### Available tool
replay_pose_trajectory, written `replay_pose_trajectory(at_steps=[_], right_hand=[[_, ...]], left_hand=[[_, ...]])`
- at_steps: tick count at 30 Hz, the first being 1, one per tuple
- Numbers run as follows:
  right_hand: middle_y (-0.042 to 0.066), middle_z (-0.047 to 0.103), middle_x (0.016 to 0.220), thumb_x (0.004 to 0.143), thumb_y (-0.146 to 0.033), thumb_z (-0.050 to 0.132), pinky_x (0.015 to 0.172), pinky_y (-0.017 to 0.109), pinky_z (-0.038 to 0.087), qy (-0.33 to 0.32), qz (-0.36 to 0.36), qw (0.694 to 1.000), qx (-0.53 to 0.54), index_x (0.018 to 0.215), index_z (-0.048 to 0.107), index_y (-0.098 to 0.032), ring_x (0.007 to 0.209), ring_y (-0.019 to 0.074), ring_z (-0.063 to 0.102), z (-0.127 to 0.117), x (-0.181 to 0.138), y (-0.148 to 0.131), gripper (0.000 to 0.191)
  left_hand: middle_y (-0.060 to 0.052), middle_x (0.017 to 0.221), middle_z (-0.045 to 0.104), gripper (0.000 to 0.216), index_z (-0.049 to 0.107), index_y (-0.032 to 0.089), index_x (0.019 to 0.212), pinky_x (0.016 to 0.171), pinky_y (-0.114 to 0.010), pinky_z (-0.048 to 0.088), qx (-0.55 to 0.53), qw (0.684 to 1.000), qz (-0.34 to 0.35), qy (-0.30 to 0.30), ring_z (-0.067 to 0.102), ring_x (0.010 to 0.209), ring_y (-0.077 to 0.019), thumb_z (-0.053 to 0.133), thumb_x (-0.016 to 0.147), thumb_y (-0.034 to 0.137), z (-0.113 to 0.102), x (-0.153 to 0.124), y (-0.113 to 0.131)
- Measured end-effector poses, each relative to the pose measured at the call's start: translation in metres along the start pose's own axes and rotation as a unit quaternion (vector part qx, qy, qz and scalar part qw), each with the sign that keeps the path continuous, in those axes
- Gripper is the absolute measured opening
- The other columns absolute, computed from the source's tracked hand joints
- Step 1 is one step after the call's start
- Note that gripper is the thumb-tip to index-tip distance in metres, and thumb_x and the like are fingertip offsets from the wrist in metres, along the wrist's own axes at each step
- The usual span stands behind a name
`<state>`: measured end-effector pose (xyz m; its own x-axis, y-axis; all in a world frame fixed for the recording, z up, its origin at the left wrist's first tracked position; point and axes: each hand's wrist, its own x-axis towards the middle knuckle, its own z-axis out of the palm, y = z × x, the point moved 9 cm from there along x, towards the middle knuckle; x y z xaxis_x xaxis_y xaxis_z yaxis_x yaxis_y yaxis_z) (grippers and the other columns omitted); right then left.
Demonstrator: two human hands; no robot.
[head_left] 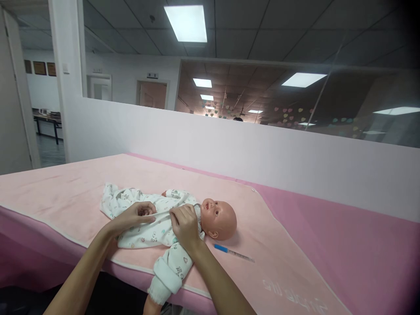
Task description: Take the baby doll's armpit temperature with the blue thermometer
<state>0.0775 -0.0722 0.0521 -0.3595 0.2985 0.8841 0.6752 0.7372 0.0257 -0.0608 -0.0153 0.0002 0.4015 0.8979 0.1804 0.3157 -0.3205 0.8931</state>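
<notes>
A baby doll (pixel 219 219) lies on its back with its bald head to the right, dressed in a white printed romper (pixel 144 236). My left hand (pixel 139 214) is at the middle of the doll's front, fingers curled and closed on the romper's cloth. Higher up, near the doll's chest and collar, my right hand (pixel 185 222) pinches the edge of the same cloth. A fold of fabric is stretched between both hands. The doll's near sleeve (pixel 172 271) hangs over the table's front edge, its cuff turned back. Beside the head rests a slim clear thermometer (pixel 233 253) with a blue end.
A pale pink mat (pixel 282 271) covers much of the table, over a darker pink cloth (pixel 370 236). Behind the table rises a low white wall (pixel 229 144) with a window above it. An open doorway (pixel 49 127) is at the left.
</notes>
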Motion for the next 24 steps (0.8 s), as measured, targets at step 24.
replay_pose_trajectory(at_steps=[24], right_hand=[[0.001, 0.060, 0.067, 0.086, -0.017, 0.044, 0.071, 0.029, 0.036, -0.008, 0.006, 1.000, 0.011, 0.074, 0.055, -0.018, 0.063, 0.0122, 0.051, 0.0011, 0.0000, 0.0010, 0.016]], left_hand=[[0.004, 0.062, 0.038, 0.029, 0.055, 0.017, 0.080, 0.051, -0.020, 0.028, 0.006, 1.000, 0.000, 0.006, 0.036, 0.057, -0.0091, 0.063, 0.068, 0.041, 0.0001, -0.0022, 0.0042]])
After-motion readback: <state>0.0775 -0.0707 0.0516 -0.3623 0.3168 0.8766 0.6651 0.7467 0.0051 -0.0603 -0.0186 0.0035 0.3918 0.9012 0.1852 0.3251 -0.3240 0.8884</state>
